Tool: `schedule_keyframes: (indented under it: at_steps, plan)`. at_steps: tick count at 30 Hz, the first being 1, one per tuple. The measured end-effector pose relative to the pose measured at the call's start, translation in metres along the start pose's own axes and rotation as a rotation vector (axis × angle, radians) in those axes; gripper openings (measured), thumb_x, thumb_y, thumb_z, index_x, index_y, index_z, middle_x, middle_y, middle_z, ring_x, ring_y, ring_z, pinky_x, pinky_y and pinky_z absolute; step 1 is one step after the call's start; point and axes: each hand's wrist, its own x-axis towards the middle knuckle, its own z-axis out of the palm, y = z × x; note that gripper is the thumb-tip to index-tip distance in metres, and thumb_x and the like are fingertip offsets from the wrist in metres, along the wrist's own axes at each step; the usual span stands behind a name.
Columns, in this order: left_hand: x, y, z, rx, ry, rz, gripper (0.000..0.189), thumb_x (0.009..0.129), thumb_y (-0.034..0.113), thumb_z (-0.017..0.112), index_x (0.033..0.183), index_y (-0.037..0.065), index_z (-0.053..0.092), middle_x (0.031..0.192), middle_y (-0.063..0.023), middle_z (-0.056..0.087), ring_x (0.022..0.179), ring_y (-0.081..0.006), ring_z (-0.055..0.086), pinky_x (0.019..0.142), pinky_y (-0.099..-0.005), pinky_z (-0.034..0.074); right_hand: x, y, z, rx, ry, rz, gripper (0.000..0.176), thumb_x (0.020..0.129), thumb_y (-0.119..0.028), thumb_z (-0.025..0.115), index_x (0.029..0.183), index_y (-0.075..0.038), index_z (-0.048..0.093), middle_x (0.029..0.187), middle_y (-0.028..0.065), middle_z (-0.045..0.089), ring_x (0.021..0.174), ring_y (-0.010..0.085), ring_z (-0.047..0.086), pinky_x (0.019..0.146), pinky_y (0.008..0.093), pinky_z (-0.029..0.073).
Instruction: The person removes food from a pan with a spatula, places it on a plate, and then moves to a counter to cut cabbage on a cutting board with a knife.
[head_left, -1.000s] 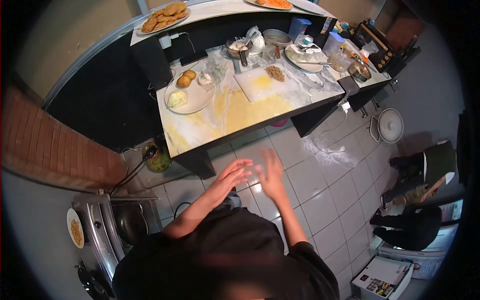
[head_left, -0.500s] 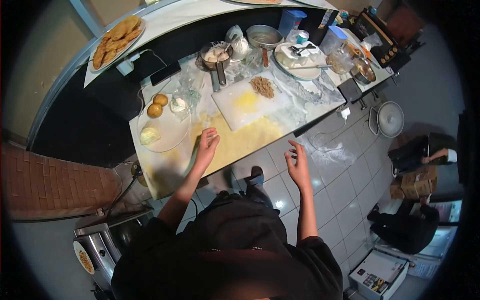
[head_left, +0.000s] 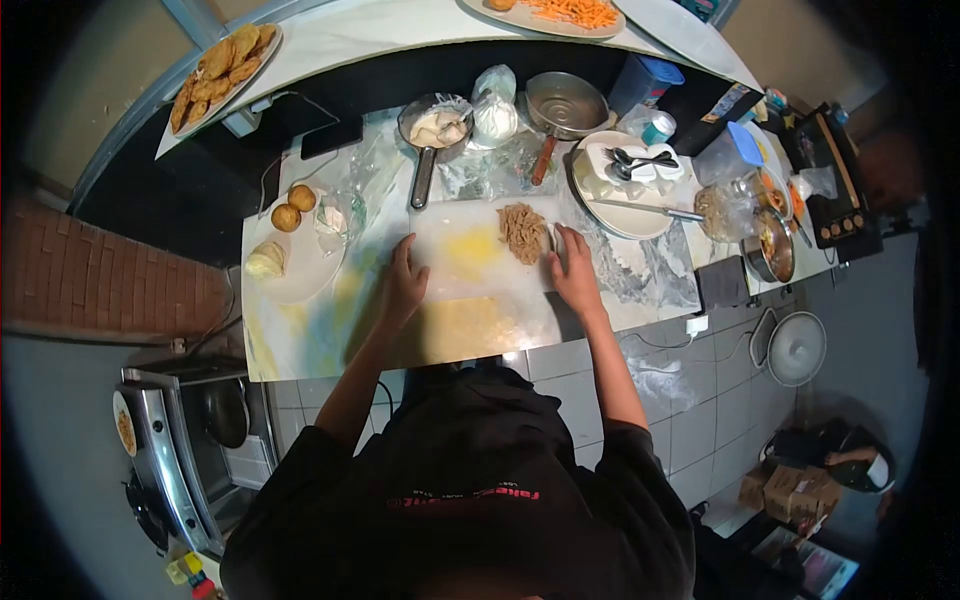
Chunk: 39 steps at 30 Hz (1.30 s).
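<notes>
A white cutting board (head_left: pixel 470 275) lies on the plastic-covered counter (head_left: pixel 300 330), with a yellow smear and a heap of brown shredded food (head_left: pixel 523 232) on it. My left hand (head_left: pixel 402 283) rests flat at the board's left edge, fingers spread. At the board's right edge my right hand (head_left: pixel 575 270) lies flat beside the brown heap, fingers apart. Neither hand holds anything.
To the left sits a plate (head_left: pixel 300 270) with two round fried balls and a pale lump. Behind the board are a saucepan (head_left: pixel 433 128), an empty pan (head_left: pixel 566 103) and a plate with utensils (head_left: pixel 630 185). A stove (head_left: pixel 190 440) stands at lower left. A person sits at lower right.
I have stepped up to the counter. Both hands came down from the air and now lie flat at the two sides of the cutting board.
</notes>
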Motion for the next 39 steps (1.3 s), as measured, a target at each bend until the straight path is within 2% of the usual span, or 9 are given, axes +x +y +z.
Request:
schedule_keyframes:
  at_steps: [3, 4, 7, 10, 14, 18, 28, 32, 39]
  plan:
    - [0.002, 0.036, 0.0, 0.01, -0.035, -0.128, 0.06, 0.084, 0.002, 0.064, 0.14, 0.002, 0.043, 0.134, -0.0229, 0.052, 0.125, -0.0399, 0.051, 0.104, -0.0438, 0.043, 0.004, -0.005, 0.005, -0.038, 0.023, -0.02, 0.063, 0.089, -0.02, 0.067, 0.145, -0.007, 0.042, 0.145, 0.0279, 0.04, 0.131, 0.0462, 0.042, 0.111, 0.0481, 0.035]
    - [0.0, 0.039, 0.004, 0.047, -0.017, -0.068, 0.058, 0.084, 0.003, 0.064, 0.138, 0.002, 0.044, 0.133, -0.0231, 0.052, 0.124, -0.0403, 0.051, 0.104, -0.0446, 0.043, 0.005, -0.003, 0.008, -0.066, 0.034, -0.044, 0.072, 0.087, -0.035, 0.07, 0.148, -0.011, 0.04, 0.15, 0.0282, 0.034, 0.136, 0.0466, 0.036, 0.113, 0.0536, 0.03]
    - [-0.005, 0.046, 0.013, 0.117, -0.019, -0.075, 0.053, 0.086, 0.009, 0.066, 0.134, 0.001, 0.045, 0.129, -0.0243, 0.052, 0.122, -0.0423, 0.051, 0.103, -0.0469, 0.042, 0.008, -0.018, 0.001, -0.364, 0.023, -0.092, 0.075, 0.085, -0.046, 0.07, 0.149, -0.018, 0.042, 0.153, 0.0268, 0.031, 0.142, 0.0447, 0.03, 0.115, 0.0575, 0.024]
    - [-0.009, 0.053, 0.02, 0.206, 0.018, -0.062, 0.054, 0.087, 0.014, 0.067, 0.135, 0.0, 0.045, 0.13, -0.0242, 0.05, 0.122, -0.042, 0.05, 0.103, -0.046, 0.042, 0.026, -0.012, 0.005, -0.339, -0.056, -0.216, 0.074, 0.083, -0.054, 0.069, 0.147, -0.023, 0.046, 0.158, 0.0216, 0.027, 0.145, 0.0431, 0.024, 0.118, 0.0576, 0.019]
    - [-0.004, 0.046, 0.038, 0.296, 0.075, 0.001, 0.055, 0.088, 0.021, 0.069, 0.134, 0.001, 0.045, 0.137, -0.024, 0.044, 0.13, -0.0411, 0.041, 0.108, -0.0497, 0.034, 0.051, -0.002, 0.014, -0.323, -0.127, -0.335, 0.068, 0.084, -0.052, 0.069, 0.144, -0.026, 0.05, 0.157, 0.0156, 0.032, 0.144, 0.0422, 0.027, 0.118, 0.0566, 0.02]
    - [0.014, 0.05, 0.046, 0.431, 0.119, 0.076, 0.056, 0.089, 0.022, 0.068, 0.135, 0.002, 0.044, 0.141, -0.0237, 0.039, 0.135, -0.0416, 0.035, 0.111, -0.0539, 0.028, 0.063, 0.004, 0.022, -0.33, -0.156, -0.375, 0.058, 0.087, -0.047, 0.066, 0.138, -0.024, 0.055, 0.15, 0.017, 0.041, 0.141, 0.0424, 0.032, 0.117, 0.0545, 0.024]
    - [0.02, 0.059, 0.046, 0.431, 0.001, 0.034, 0.051, 0.091, 0.02, 0.063, 0.135, 0.003, 0.043, 0.143, -0.0239, 0.039, 0.133, -0.0434, 0.037, 0.111, -0.0537, 0.03, 0.064, 0.02, 0.028, -0.224, -0.207, -0.378, 0.038, 0.091, -0.026, 0.062, 0.126, -0.011, 0.06, 0.14, 0.0182, 0.047, 0.133, 0.0418, 0.038, 0.112, 0.0503, 0.032]
    - [0.02, 0.06, 0.046, 0.472, -0.006, 0.036, 0.051, 0.092, 0.022, 0.062, 0.135, 0.004, 0.043, 0.143, -0.0241, 0.04, 0.132, -0.0439, 0.039, 0.11, -0.0541, 0.031, 0.066, 0.018, 0.023, -0.232, -0.25, -0.363, 0.038, 0.092, -0.027, 0.06, 0.126, -0.012, 0.06, 0.141, 0.0178, 0.046, 0.133, 0.0412, 0.039, 0.112, 0.0506, 0.032]
    - [0.019, 0.052, 0.048, 0.467, -0.015, 0.034, 0.052, 0.093, 0.023, 0.061, 0.137, 0.004, 0.042, 0.144, -0.0238, 0.039, 0.131, -0.0445, 0.039, 0.108, -0.0544, 0.032, 0.065, 0.015, 0.016, -0.257, -0.261, -0.45, 0.052, 0.09, -0.047, 0.061, 0.131, -0.014, 0.059, 0.146, 0.0166, 0.044, 0.137, 0.0403, 0.036, 0.115, 0.0515, 0.028]
